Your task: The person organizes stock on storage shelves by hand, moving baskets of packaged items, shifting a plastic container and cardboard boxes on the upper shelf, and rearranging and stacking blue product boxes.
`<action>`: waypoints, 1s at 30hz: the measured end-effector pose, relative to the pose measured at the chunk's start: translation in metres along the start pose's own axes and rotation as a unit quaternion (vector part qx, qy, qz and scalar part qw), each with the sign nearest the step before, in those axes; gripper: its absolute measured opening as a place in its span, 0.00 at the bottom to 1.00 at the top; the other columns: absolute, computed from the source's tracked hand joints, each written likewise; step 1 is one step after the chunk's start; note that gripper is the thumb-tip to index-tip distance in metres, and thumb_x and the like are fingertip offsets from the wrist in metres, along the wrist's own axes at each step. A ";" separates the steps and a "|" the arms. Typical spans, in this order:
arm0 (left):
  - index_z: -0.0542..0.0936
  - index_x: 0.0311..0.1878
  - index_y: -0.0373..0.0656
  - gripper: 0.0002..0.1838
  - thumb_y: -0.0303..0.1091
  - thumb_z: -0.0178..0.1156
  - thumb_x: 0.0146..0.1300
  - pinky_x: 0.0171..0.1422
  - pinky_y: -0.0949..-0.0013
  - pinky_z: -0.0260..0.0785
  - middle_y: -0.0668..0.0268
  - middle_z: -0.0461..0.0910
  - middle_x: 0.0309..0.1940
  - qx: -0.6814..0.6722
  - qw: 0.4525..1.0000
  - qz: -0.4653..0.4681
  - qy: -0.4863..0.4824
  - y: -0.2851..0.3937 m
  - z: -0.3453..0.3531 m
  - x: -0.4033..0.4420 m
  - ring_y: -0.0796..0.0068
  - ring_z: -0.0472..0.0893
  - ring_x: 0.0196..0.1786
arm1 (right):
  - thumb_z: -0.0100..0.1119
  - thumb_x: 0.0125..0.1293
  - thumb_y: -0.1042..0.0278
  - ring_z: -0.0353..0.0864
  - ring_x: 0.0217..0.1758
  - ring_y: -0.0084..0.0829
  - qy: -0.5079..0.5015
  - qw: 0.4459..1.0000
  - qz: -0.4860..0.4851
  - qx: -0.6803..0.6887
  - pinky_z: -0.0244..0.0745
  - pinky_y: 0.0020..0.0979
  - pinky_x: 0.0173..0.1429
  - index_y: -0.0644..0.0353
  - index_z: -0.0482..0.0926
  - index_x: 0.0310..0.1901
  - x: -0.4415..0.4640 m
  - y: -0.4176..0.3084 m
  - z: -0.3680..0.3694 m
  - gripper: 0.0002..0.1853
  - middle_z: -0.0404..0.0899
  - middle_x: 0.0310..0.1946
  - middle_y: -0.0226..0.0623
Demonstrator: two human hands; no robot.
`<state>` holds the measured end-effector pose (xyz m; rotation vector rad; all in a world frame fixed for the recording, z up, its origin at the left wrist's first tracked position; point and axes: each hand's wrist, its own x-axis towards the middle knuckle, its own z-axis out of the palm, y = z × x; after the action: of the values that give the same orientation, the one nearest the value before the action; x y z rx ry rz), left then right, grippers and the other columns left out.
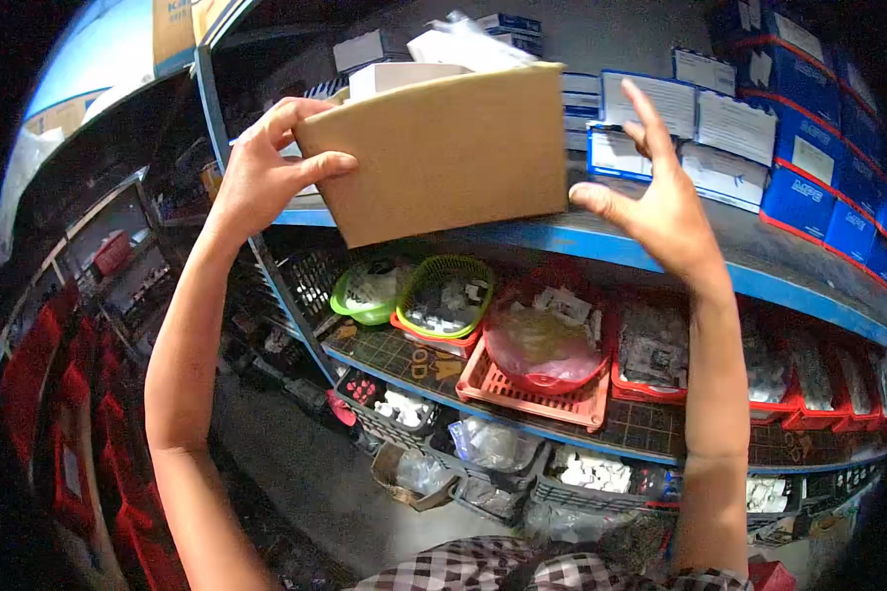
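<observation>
Evidently the left hand (266,179) grips the cardboard box (448,158) by its 9 o'clock end, before the shelf (818,309); its long axis runs roughly 9 to 3; the right hand (668,212), fingers spread, hangs by 3 o'clock, thumb contact unclear.

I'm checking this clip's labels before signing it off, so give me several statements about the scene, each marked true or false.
1. The left hand holds the cardboard box. True.
2. The right hand is clenched into a fist. False: the right hand is open.
3. Blue boxes are stacked at the picture's right side. True.
4. The shelf beam just below the cardboard box is yellow. False: the shelf beam is blue.
5. Checkered cloth shows at the bottom of the picture. True.
</observation>
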<state>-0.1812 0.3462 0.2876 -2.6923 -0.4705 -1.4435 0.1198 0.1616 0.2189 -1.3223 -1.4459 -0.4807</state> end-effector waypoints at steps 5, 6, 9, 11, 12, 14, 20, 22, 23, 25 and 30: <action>0.75 0.53 0.38 0.28 0.35 0.74 0.48 0.57 0.70 0.71 0.69 0.73 0.51 -0.175 0.983 0.048 -0.039 -0.016 0.003 -0.004 0.77 0.73 0.53 | 0.73 0.44 0.49 0.52 0.74 0.46 -0.052 0.948 0.035 0.311 0.48 0.44 0.74 0.47 0.40 0.74 0.024 0.009 0.025 0.61 0.50 0.71 0.57; 0.75 0.53 0.38 0.29 0.36 0.74 0.48 0.57 0.70 0.71 0.69 0.73 0.52 -0.185 0.979 0.077 -0.045 -0.021 0.004 0.000 0.77 0.73 0.54 | 0.72 0.43 0.46 0.51 0.74 0.44 -0.054 0.954 0.032 0.293 0.46 0.42 0.75 0.49 0.40 0.75 0.020 0.005 0.023 0.62 0.50 0.71 0.52; 0.75 0.57 0.40 0.34 0.42 0.74 0.47 0.62 0.65 0.70 0.66 0.73 0.58 -0.226 0.960 0.151 -0.064 -0.051 0.023 0.032 0.72 0.73 0.59 | 0.71 0.37 0.34 0.58 0.70 0.41 0.034 0.984 0.009 0.177 0.52 0.41 0.72 0.53 0.45 0.74 0.011 -0.020 0.020 0.65 0.56 0.68 0.46; 0.75 0.57 0.41 0.32 0.43 0.72 0.50 0.62 0.63 0.71 0.65 0.72 0.59 -0.144 0.967 0.208 -0.013 -0.069 0.049 0.059 0.70 0.73 0.60 | 0.70 0.35 0.27 0.64 0.67 0.39 0.106 0.989 0.014 0.105 0.59 0.40 0.69 0.55 0.48 0.73 -0.001 -0.043 0.025 0.66 0.61 0.65 0.44; 0.75 0.57 0.45 0.30 0.43 0.71 0.52 0.60 0.62 0.72 0.64 0.74 0.58 -0.121 0.964 0.237 0.016 -0.075 0.068 0.072 0.67 0.75 0.59 | 0.70 0.37 0.29 0.67 0.64 0.39 0.131 0.989 0.021 0.065 0.61 0.39 0.67 0.55 0.49 0.72 -0.007 -0.055 0.030 0.65 0.64 0.63 0.44; 0.77 0.57 0.52 0.24 0.40 0.68 0.56 0.56 0.60 0.74 0.64 0.74 0.59 -0.135 0.975 0.176 0.026 -0.071 0.102 0.086 0.62 0.78 0.56 | 0.71 0.49 0.43 0.67 0.63 0.38 0.109 0.994 -0.005 0.000 0.63 0.37 0.66 0.54 0.48 0.73 -0.011 -0.047 0.029 0.55 0.65 0.62 0.44; 0.68 0.66 0.45 0.33 0.54 0.56 0.64 0.61 0.64 0.68 0.47 0.75 0.57 -0.375 0.916 0.140 0.024 -0.019 0.099 0.035 0.58 0.76 0.59 | 0.74 0.48 0.67 0.66 0.65 0.37 0.106 0.992 -0.061 -0.016 0.63 0.36 0.67 0.53 0.47 0.73 -0.012 -0.049 0.046 0.54 0.60 0.67 0.43; 0.57 0.73 0.55 0.39 0.46 0.63 0.60 0.56 0.61 0.72 0.56 0.71 0.62 -0.521 0.843 -0.067 -0.113 0.006 0.078 0.013 0.61 0.78 0.55 | 0.71 0.51 0.68 0.66 0.65 0.37 0.085 0.993 -0.077 -0.036 0.63 0.36 0.67 0.53 0.49 0.73 -0.010 -0.048 0.043 0.50 0.61 0.67 0.43; 0.47 0.75 0.53 0.45 0.49 0.61 0.62 0.56 0.61 0.71 0.53 0.70 0.62 -0.430 0.894 -0.026 -0.120 0.003 0.084 0.014 0.63 0.77 0.55 | 0.71 0.52 0.67 0.67 0.65 0.38 0.079 0.991 -0.079 -0.079 0.63 0.35 0.67 0.53 0.51 0.72 -0.009 -0.049 0.048 0.48 0.61 0.67 0.42; 0.48 0.75 0.49 0.47 0.51 0.63 0.60 0.61 0.60 0.67 0.50 0.73 0.58 -0.448 0.882 -0.068 -0.132 -0.004 0.096 0.017 0.62 0.74 0.59 | 0.70 0.53 0.66 0.68 0.65 0.38 0.067 0.982 -0.088 -0.156 0.64 0.34 0.67 0.54 0.56 0.71 -0.007 -0.045 0.057 0.45 0.62 0.68 0.41; 0.54 0.74 0.49 0.39 0.47 0.59 0.64 0.61 0.64 0.68 0.62 0.72 0.60 -0.429 0.874 -0.158 -0.165 -0.041 0.081 0.022 0.69 0.75 0.56 | 0.61 0.60 0.62 0.78 0.47 0.47 -0.006 0.957 -0.159 -0.243 0.75 0.40 0.52 0.38 0.62 0.69 -0.021 -0.015 0.069 0.34 0.73 0.53 0.51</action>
<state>-0.1165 0.4060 0.2557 -3.7655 -0.3392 -1.5242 0.0734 0.2048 0.1816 -1.4723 -1.6212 -1.0980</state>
